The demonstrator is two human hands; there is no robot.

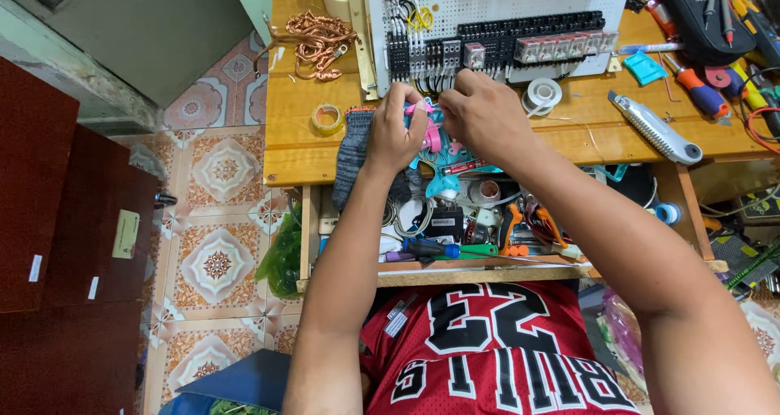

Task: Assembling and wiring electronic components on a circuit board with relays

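My left hand (396,131) grips a small pink and teal tool (431,131) at the front edge of the wooden bench (292,151). My right hand (485,114) is closed beside it, fingertips pinched near the black wires under a white perforated panel (496,17) carrying rows of black terminal blocks. What the right fingers pinch is hidden. A grey knitted glove (353,151) lies under my left wrist.
Copper wire coils (313,43), a tape roll (327,118), a solder spool (543,94), a grey utility knife (655,128) and screwdrivers (695,86) lie on the bench. An open drawer (463,228) below holds pliers and small tools. Tiled floor lies to the left.
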